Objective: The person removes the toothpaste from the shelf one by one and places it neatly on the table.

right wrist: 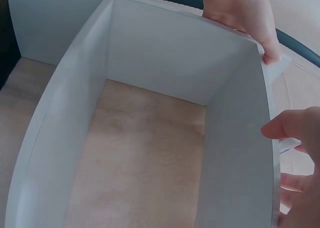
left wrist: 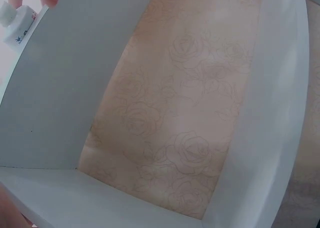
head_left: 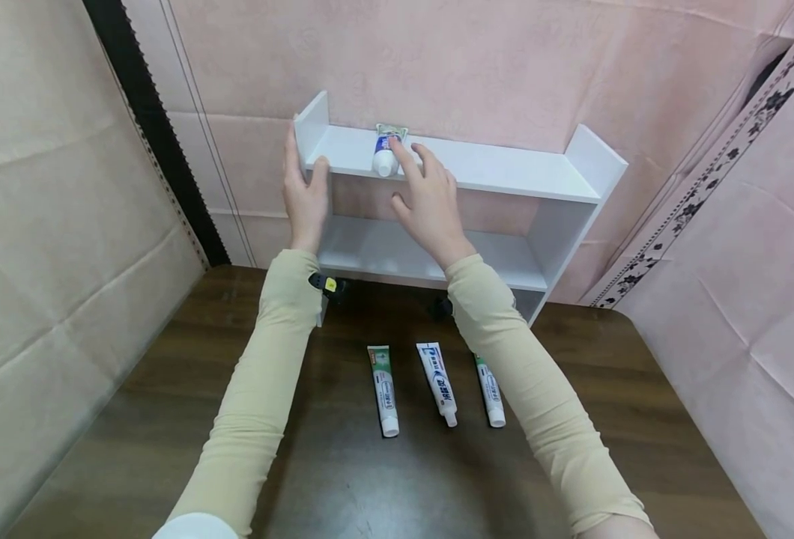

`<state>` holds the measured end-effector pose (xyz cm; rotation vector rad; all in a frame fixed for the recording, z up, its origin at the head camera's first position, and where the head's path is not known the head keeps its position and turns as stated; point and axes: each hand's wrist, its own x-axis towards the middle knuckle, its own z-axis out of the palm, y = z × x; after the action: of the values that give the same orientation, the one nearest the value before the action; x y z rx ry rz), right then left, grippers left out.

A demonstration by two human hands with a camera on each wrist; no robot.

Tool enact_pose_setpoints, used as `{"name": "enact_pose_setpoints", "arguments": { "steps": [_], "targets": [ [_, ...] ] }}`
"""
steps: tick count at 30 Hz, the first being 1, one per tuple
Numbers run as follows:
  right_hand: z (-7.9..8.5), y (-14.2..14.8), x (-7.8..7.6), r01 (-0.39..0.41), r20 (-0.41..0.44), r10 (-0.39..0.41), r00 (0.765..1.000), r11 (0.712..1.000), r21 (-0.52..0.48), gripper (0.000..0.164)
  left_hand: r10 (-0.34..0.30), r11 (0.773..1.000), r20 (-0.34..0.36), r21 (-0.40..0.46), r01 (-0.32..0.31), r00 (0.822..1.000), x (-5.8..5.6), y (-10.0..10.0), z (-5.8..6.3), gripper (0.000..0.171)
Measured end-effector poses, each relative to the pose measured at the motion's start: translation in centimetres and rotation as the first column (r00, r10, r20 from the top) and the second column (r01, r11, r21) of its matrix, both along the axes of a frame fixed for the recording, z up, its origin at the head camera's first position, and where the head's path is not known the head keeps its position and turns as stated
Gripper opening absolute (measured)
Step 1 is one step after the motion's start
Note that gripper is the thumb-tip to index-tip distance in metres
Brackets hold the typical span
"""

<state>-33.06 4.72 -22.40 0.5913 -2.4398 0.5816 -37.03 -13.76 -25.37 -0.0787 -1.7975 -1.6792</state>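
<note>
A blue-and-white toothpaste tube (head_left: 384, 159) lies on the top board of the white shelf (head_left: 505, 166), its cap toward the front edge. My right hand (head_left: 431, 206) reaches over that edge, its index fingertip touching the tube and the thumb held apart. The left wrist view catches the tube's white cap end (left wrist: 18, 27) with fingertips beside it. At the shelf's left end, my left hand (head_left: 305, 201) grips the upright side panel, thumb at the front and fingers on the outer side. In the right wrist view this left hand (right wrist: 242, 10) wraps the panel's edge.
On the brown table (head_left: 343, 486) in front of the shelf lie a green-topped toothpaste tube (head_left: 385, 393), a white-and-blue one (head_left: 440, 382) and another green-topped one (head_left: 490, 393), partly behind my right sleeve. Pink cloth (head_left: 437, 67) hangs behind the shelf.
</note>
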Motion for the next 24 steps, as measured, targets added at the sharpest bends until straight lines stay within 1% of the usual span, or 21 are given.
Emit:
{"name": "enact_pose_setpoints", "arguments": {
  "steps": [3, 6, 8, 10, 13, 16, 17, 20, 23, 24],
  "targets": [
    [0.1, 0.0, 0.1, 0.000, -0.006, -0.001, 1.000, 0.999, -0.033, 0.061, 0.006, 1.000, -0.009, -0.010, -0.006, 1.000, -0.1, 0.0, 0.0, 0.067],
    [0.3, 0.0, 0.3, -0.013, -0.029, 0.011, 1.000, 0.998, -0.068, 0.055, 0.004, 1.000, -0.003, -0.008, -0.004, 1.000, 0.4, 0.1, 0.2, 0.067],
    [0.4, 0.0, 0.4, -0.021, -0.034, 0.018, 0.999, 0.996, -0.088, 0.052, 0.000, 1.000, 0.002, -0.003, 0.000, 1.000, 1.1, 0.3, 0.6, 0.066],
    [0.5, -0.1, 0.5, -0.023, -0.035, 0.020, 0.999, 0.994, -0.105, 0.049, -0.005, 1.000, 0.005, -0.001, 0.005, 1.000, 2.0, 0.5, 1.0, 0.066],
    [0.6, -0.1, 0.6, -0.008, -0.017, 0.005, 1.000, 0.991, -0.131, 0.046, -0.012, 1.000, 0.005, -0.005, 0.012, 1.000, 3.2, 0.8, 1.6, 0.065],
    [0.7, -0.2, 0.7, 0.011, -0.007, -0.012, 1.000, 0.989, -0.145, 0.047, -0.019, 1.000, 0.002, -0.012, 0.019, 1.000, 3.8, 0.9, 1.7, 0.065],
    [0.7, -0.2, 0.7, 0.020, -0.002, -0.021, 1.000, 0.989, -0.146, 0.047, -0.019, 1.000, 0.002, -0.015, 0.019, 1.000, 3.5, 0.8, 1.6, 0.065],
    [0.8, -0.4, 0.8, 0.039, -0.009, -0.041, 0.999, 0.988, -0.148, 0.047, -0.014, 1.000, -0.003, -0.019, 0.014, 1.000, 2.0, 0.4, 0.9, 0.066],
    [0.8, -0.5, 0.7, 0.046, -0.028, -0.051, 0.998, 0.984, -0.170, 0.042, -0.002, 1.000, -0.003, -0.029, 0.002, 1.000, 0.5, 0.1, 0.2, 0.066],
    [0.8, -0.4, 0.7, 0.043, -0.035, -0.050, 0.998, 0.982, -0.183, 0.040, 0.002, 1.000, -0.005, -0.031, -0.002, 1.000, 0.3, 0.1, 0.0, 0.066]
  ]
}}
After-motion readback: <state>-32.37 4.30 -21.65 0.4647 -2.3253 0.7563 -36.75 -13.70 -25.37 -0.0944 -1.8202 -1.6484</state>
